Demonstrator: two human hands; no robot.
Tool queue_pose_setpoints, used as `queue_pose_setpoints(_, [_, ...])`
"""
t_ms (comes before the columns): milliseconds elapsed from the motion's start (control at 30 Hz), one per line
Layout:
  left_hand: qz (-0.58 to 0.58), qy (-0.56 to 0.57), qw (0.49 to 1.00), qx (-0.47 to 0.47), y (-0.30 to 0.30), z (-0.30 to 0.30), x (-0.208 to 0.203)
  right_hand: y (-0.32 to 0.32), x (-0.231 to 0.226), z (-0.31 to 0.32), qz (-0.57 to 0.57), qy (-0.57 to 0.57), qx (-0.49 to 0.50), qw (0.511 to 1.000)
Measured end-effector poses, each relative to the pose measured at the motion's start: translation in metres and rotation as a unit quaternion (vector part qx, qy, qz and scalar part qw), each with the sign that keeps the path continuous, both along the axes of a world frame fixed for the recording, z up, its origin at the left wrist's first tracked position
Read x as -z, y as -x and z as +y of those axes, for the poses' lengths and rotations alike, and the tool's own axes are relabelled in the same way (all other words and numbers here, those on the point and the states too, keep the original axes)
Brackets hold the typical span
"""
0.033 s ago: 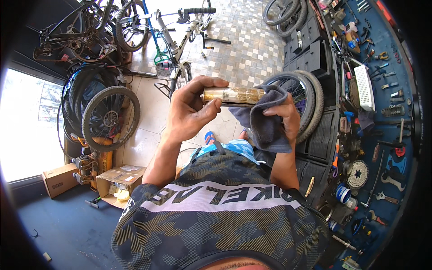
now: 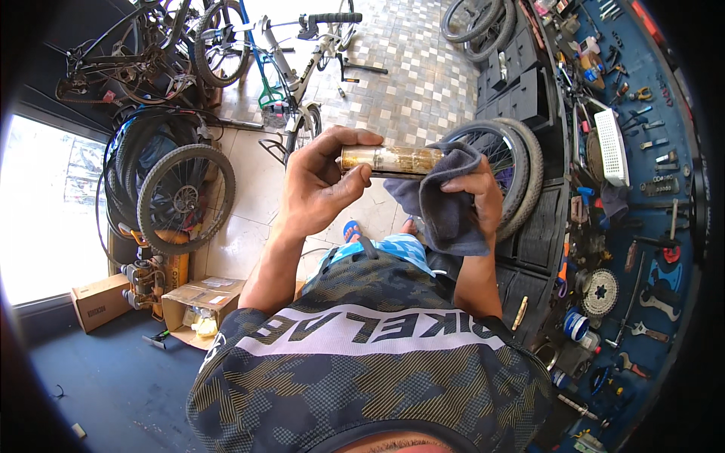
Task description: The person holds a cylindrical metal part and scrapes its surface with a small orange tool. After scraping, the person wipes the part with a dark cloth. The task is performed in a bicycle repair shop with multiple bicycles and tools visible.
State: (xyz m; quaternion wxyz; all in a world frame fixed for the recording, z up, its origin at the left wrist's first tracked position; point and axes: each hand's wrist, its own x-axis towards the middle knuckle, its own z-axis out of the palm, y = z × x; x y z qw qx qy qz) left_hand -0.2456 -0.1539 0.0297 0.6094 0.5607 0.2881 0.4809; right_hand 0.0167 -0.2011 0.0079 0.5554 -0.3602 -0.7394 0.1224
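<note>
A short silvery metal tube (image 2: 396,159), smeared with brownish-gold grime, is held level in front of my chest. My left hand (image 2: 317,185) is closed on its left end, the thumb below and the fingers above. At the other end, my right hand (image 2: 482,195) grips a dark grey cloth (image 2: 442,208). The cloth covers the tube's right end, so that end is hidden, and its loose part hangs beneath my fingers.
Bicycle wheels (image 2: 185,198) and a cardboard box (image 2: 198,306) are at the left. A white bicycle (image 2: 291,72) stands ahead on the tiled floor. To the right are more wheels (image 2: 521,177), black drawers (image 2: 521,106) and a blue tool board (image 2: 649,151) with a white basket (image 2: 610,147).
</note>
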Motion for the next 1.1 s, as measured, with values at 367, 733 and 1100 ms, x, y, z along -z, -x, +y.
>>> queue_pose_setpoints(367, [-0.010, 0.041, 0.999, -0.021, 0.000, 0.019, 0.009, -0.010, 0.029, 0.019, 0.379, 0.163, -0.006, 0.911])
queue_pose_setpoints(733, [0.057, -0.060, 0.995, -0.060, -0.020, 0.020, 0.013, 0.025, -0.001, 0.055, -0.005, 0.036, 0.119, 0.992])
queue_pose_setpoints(1100, [0.019, -0.044, 0.994, -0.098, -0.051, -0.007, 0.040, 0.029, 0.063, 0.060, 0.366, 0.267, -0.079, 0.888])
